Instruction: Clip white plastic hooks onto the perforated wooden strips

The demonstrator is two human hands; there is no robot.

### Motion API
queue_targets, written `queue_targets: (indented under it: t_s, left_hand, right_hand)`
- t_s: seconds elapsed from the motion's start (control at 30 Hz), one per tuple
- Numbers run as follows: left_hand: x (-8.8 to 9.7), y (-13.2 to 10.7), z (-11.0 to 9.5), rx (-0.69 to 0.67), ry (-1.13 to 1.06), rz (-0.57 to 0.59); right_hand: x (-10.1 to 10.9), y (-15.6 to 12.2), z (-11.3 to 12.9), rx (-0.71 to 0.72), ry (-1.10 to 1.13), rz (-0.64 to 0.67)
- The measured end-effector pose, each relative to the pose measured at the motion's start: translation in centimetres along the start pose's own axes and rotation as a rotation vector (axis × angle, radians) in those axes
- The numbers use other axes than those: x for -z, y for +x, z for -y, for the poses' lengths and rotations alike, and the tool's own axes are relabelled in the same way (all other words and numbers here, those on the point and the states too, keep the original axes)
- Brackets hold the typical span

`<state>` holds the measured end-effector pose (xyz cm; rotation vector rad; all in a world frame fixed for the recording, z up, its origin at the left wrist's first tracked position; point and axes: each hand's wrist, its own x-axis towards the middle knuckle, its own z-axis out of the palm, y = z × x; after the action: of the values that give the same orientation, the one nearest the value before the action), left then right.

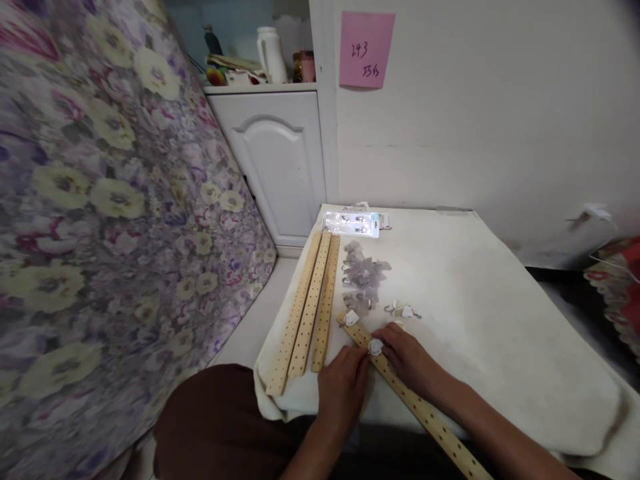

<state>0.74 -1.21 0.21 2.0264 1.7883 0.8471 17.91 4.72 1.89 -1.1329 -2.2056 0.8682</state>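
Observation:
A long wooden strip with a row of holes (425,415) lies slanted across the near edge of the white cloth-covered table (500,320). My left hand (344,390) and my right hand (411,360) both pinch a small white hook piece (375,347) sitting on that strip. Another white hook piece (351,318) sits at the strip's far end. Three more perforated wooden strips (310,310) lie side by side to the left. A heap of small metal hooks (364,275) lies behind the hands, with a couple of loose white hooks (404,311) near it.
A clear plastic packet (353,224) lies at the table's far edge. A flowered cloth (100,200) hangs at the left. A white cabinet (280,160) with a white jug (271,53) stands behind. A pink note (366,49) is stuck on the wall.

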Motion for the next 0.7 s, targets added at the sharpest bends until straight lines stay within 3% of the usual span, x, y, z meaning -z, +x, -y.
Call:
queue_targets:
  t_s: [0.7]
  left_hand:
    - [-0.3,-0.1,0.2,-0.029,-0.028,-0.019]
  right_hand:
    - [-0.1,0.6,0.8,-0.088,-0.056,0.029]
